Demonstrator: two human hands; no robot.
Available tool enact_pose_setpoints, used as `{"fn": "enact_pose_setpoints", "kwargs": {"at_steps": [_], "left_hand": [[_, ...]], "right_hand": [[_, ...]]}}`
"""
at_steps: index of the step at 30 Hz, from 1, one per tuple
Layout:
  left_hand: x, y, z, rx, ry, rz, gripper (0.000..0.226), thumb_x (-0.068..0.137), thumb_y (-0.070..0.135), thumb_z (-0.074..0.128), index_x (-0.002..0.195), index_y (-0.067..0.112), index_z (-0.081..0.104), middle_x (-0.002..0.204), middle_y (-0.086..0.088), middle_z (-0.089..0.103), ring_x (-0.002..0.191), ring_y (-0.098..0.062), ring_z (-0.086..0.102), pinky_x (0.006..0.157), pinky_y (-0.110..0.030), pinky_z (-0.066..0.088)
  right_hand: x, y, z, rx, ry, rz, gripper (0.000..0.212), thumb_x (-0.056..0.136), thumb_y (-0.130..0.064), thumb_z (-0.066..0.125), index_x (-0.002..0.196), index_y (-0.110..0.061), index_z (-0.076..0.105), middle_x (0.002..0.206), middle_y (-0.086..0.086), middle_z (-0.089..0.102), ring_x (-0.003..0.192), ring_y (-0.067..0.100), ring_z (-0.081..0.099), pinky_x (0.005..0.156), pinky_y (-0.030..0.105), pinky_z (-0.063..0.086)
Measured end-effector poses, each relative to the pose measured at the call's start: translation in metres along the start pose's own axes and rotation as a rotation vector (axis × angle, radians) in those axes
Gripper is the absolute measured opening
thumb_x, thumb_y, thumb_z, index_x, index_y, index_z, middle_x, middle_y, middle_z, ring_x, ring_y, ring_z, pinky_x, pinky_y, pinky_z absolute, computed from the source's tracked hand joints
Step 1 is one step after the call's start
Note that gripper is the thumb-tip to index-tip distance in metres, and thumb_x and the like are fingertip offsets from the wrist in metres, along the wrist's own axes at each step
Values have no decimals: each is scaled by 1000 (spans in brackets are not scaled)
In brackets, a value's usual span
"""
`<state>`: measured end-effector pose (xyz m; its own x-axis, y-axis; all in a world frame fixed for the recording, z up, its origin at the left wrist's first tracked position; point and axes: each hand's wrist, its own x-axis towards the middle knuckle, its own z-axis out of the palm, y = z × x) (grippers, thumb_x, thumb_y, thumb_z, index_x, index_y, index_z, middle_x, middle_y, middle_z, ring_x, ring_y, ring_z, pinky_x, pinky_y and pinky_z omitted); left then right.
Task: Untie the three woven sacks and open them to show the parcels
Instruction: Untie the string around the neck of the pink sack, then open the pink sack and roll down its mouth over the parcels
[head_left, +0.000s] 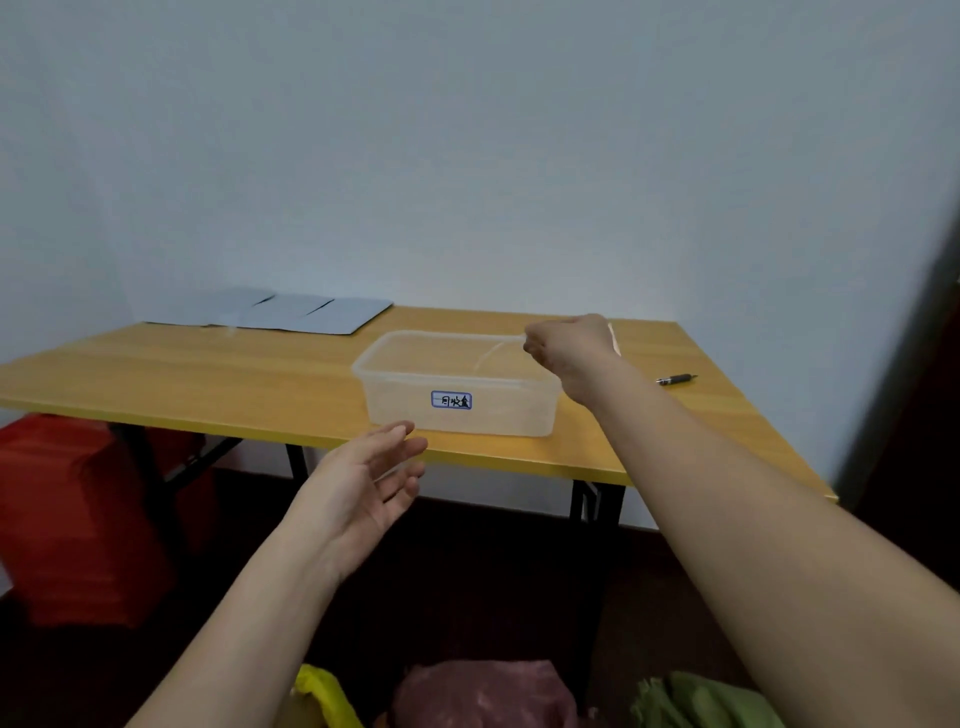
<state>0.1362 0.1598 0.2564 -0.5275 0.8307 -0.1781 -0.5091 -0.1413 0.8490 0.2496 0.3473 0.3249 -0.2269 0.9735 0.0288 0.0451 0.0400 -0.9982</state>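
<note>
Three sacks peek in at the bottom edge: a yellow sack (324, 693), a dark pink sack (483, 691) and a green sack (701, 699); their mouths and any parcels are out of view. My right hand (566, 340) is stretched over the far right rim of a clear plastic box (457, 410) and pinches a pale string (491, 353) that trails into the box. My left hand (371, 475) hovers open, palm up, just in front of the table's near edge, holding nothing.
The yellow-wood folding table (208, 374) stands against a pale wall. Grey paper sheets (275, 312) lie at its back left, a pen (675, 379) at its right. Red crates (72, 514) sit on the dark floor under the table's left side.
</note>
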Motion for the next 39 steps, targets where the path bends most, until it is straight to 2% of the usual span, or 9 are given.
{"fn": "enact_pose_setpoints", "kwargs": {"at_steps": [4, 8, 13, 22, 26, 31, 35, 37, 39], "left_hand": [[13, -20, -13, 8, 50, -62, 10, 92, 12, 54, 94, 11, 64, 72, -1, 70, 67, -14, 58, 47, -16, 50], [18, -48, -25, 33, 99, -172, 10, 92, 13, 54, 90, 13, 64, 67, 1, 71, 66, -13, 57, 45, -16, 49], [18, -94, -50, 115, 172, -271, 11, 93, 15, 52, 88, 16, 63, 88, 0, 66, 74, -12, 57, 47, -15, 50], [6, -217, -116, 124, 265, -496, 10, 94, 10, 48, 93, 10, 58, 98, -10, 63, 84, -23, 61, 74, -28, 49], [13, -247, -133, 56, 282, -569, 11, 93, 10, 50, 101, 5, 57, 107, -15, 60, 76, -26, 66, 60, -26, 57], [39, -265, -140, -67, 302, -609, 45, 88, 9, 56, 132, 1, 47, 132, -25, 50, 93, -39, 65, 60, -40, 60], [47, -275, -133, -112, 303, -657, 36, 88, 7, 55, 122, 0, 48, 127, -27, 50, 100, -44, 61, 63, -49, 59], [50, -280, -130, -84, 315, -681, 44, 86, 8, 57, 128, 4, 44, 131, -28, 44, 95, -48, 62, 59, -49, 59], [50, -285, -129, -38, 318, -709, 50, 87, 12, 57, 133, 7, 39, 134, -27, 42, 91, -49, 63, 61, -50, 59]], "right_hand": [[-3, 12, -8, -134, 74, -99, 46, 83, -5, 52, 128, 0, 54, 112, 14, 66, 95, 19, 69, 77, 37, 57], [-33, 28, -29, -15, 61, -196, 27, 87, 2, 50, 106, -8, 66, 84, 4, 72, 75, 12, 71, 77, 25, 58], [-75, 90, -43, 27, -97, -164, 21, 90, 5, 47, 94, -6, 65, 81, 10, 73, 68, 15, 67, 70, 21, 57], [-90, 294, -52, -67, -232, 486, 14, 90, 2, 55, 98, -1, 66, 95, 17, 68, 91, 26, 67, 76, 25, 56], [-94, 353, -55, -58, -178, 737, 2, 84, -3, 64, 82, -2, 64, 68, 8, 61, 60, 17, 60, 50, 21, 51], [-69, 391, -46, -62, -95, 812, 51, 79, -16, 65, 126, -1, 49, 110, 17, 61, 84, 28, 64, 60, 30, 56], [-53, 429, -41, -57, -47, 911, 38, 83, -19, 58, 117, -1, 55, 101, 16, 64, 82, 28, 63, 64, 34, 56], [-41, 464, -40, -79, -80, 967, 66, 70, -43, 70, 126, -10, 56, 125, 13, 60, 102, 29, 62, 67, 46, 57], [-47, 463, -38, -63, -113, 1039, 78, 55, -58, 77, 119, -18, 60, 133, 6, 54, 111, 25, 56, 69, 39, 54]]}}
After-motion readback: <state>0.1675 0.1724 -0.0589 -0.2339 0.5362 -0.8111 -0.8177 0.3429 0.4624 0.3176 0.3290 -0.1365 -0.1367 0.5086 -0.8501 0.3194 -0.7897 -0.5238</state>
